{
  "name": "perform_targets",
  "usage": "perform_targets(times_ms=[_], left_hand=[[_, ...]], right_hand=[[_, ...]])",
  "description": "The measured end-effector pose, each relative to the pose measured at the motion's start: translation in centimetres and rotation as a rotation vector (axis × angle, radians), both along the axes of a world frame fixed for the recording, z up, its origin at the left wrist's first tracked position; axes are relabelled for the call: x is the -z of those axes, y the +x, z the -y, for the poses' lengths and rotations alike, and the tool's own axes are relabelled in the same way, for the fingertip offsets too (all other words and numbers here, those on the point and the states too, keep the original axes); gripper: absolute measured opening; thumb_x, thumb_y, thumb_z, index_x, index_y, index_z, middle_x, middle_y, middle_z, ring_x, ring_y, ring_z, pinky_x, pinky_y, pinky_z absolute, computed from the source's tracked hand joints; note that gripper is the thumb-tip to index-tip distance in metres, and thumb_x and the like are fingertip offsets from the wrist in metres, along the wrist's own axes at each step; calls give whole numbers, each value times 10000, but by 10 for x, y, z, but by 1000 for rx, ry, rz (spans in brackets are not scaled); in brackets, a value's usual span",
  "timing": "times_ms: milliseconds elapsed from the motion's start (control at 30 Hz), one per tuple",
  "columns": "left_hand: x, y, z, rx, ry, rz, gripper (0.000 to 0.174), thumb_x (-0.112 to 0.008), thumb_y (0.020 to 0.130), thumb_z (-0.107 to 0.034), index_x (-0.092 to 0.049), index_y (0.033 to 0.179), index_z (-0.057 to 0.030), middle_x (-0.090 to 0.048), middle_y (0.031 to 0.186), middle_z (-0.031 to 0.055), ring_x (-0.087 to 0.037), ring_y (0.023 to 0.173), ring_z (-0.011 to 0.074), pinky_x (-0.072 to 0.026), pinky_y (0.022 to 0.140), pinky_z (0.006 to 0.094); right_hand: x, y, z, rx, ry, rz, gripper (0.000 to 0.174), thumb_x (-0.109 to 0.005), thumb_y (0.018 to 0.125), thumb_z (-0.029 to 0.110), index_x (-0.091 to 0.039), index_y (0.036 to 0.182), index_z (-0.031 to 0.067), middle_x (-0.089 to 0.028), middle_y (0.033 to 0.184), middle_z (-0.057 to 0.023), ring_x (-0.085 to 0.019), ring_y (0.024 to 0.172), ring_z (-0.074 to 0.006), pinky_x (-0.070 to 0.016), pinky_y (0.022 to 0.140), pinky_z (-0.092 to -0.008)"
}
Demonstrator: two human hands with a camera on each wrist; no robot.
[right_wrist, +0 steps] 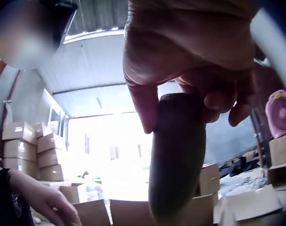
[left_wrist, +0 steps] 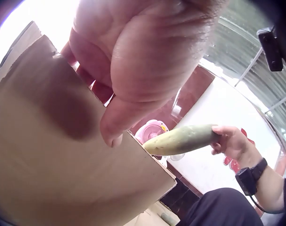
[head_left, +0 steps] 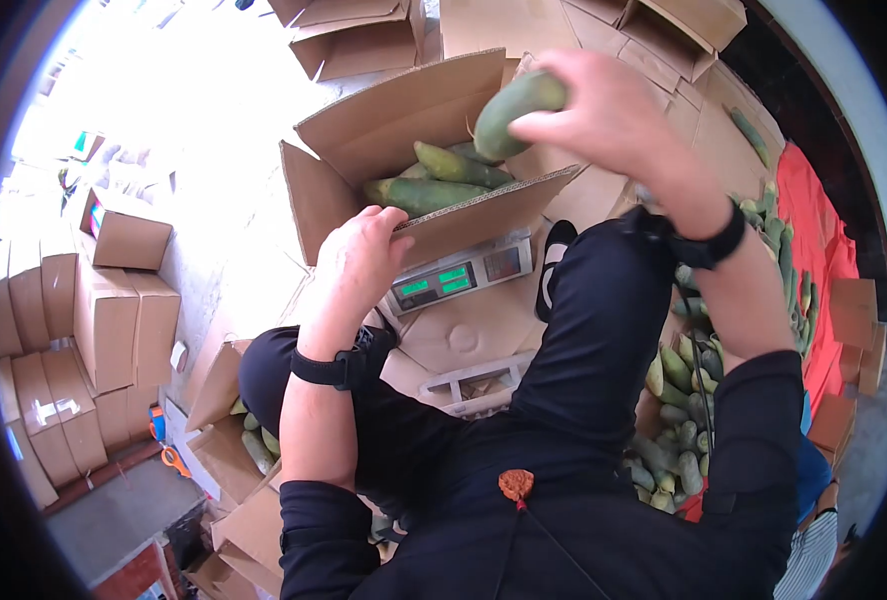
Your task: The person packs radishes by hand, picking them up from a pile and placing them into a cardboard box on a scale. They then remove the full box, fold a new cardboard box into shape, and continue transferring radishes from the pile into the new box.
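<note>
An open cardboard box [head_left: 314, 200] stands on a scale [head_left: 454, 283] with lit green digits, several green cucumber-like vegetables [head_left: 429, 196] lying inside. Over the box's right end, the right hand [head_left: 604, 115] grips one thick green vegetable [head_left: 516, 112] by its end; in the right wrist view it [right_wrist: 177, 155] hangs down from the fingers. The left hand [head_left: 359, 255] holds the near side's upper edge; the left wrist view shows its thumb on one face of the cardboard [left_wrist: 48, 155] and the other fingers behind, partly hidden.
Stacked closed boxes [head_left: 104, 320] stand at the left. Many more vegetables [head_left: 679, 420] are heaped at the right beside a red cloth [head_left: 814, 270]. A plastic crate [head_left: 479, 385] sits between the legs, and an open box [head_left: 229, 455] with vegetables is at lower left.
</note>
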State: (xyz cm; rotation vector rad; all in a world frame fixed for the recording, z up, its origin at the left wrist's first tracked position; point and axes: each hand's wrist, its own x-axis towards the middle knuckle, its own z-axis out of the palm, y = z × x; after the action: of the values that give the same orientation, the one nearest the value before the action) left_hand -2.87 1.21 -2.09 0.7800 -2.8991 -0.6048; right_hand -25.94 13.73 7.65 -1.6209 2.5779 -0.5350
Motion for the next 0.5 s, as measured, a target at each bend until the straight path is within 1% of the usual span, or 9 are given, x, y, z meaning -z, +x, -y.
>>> perform_targets(times_ms=[67,133,167,200,267,300,333,400,500], left_hand=[[-2,1,0,-1,6,-8,228,-640,802,-152,-633,1002,-44,-623,950,127,-619,872,327,-501,777,401],[-3,-1,0,-44,50,30,248,-647,788,-148,-647,1021,-62,-634,955,111,-623,889,300,-487,791,361],[-3,-2,0,-36,56,33,248,-647,788,-148,-647,1021,-62,-634,955,111,-623,889,300,-487,791,361],[-2,-1,0,-34,57,22,248,-648,787,-144,-646,1019,-58,-636,955,114,-623,892,300,-487,792,358],[-1,2,1,-32,59,19,247,-648,786,-140,-645,1018,-55,-637,956,116,-623,895,301,-486,793,356],[0,2,2,-19,46,18,231,-640,793,-147,-641,1003,-49,-628,949,125,-616,894,313,-489,785,376],[0,3,2,-4,34,17,217,-632,801,-154,-637,987,-44,-619,943,133,-609,892,325,-491,777,395],[1,3,2,-4,24,31,221,-630,801,-162,-640,992,-51,-619,945,132,-609,896,323,-488,784,392],[-3,1,0,-55,33,46,245,-642,789,-133,-643,1019,-47,-638,978,121,-618,923,298,-484,807,355]], right_hand=[[24,22,27,-117,65,-166,324,-628,722,255,-642,984,67,-661,901,-111,-631,851,-297,-507,759,-388],[46,39,41,-244,15,-61,242,-572,742,239,-614,891,52,-663,913,-146,-643,883,-304,-508,784,-404],[43,47,42,-264,-11,5,302,-585,762,242,-617,992,49,-664,938,-142,-639,907,-309,-505,802,-397],[43,47,41,-259,-5,8,302,-585,762,242,-617,992,49,-664,938,-142,-639,907,-309,-505,802,-397],[43,46,37,-308,-124,216,372,-608,769,267,-619,1068,45,-668,919,-138,-641,892,-305,-506,797,-383],[35,40,32,-301,-62,372,421,-620,770,292,-618,1109,42,-671,887,-136,-644,864,-298,-507,787,-372],[32,33,23,-298,-96,408,384,-630,771,281,-638,1061,30,-661,804,-105,-636,754,-227,-504,718,-329],[30,15,5,-257,-123,582,344,-638,787,258,-649,1035,21,-632,750,-49,-579,667,-133,-474,647,-266],[25,-9,-35,-99,-281,653,272,-629,830,216,-652,1021,25,-599,742,10,-520,653,-61,-436,605,-220]])
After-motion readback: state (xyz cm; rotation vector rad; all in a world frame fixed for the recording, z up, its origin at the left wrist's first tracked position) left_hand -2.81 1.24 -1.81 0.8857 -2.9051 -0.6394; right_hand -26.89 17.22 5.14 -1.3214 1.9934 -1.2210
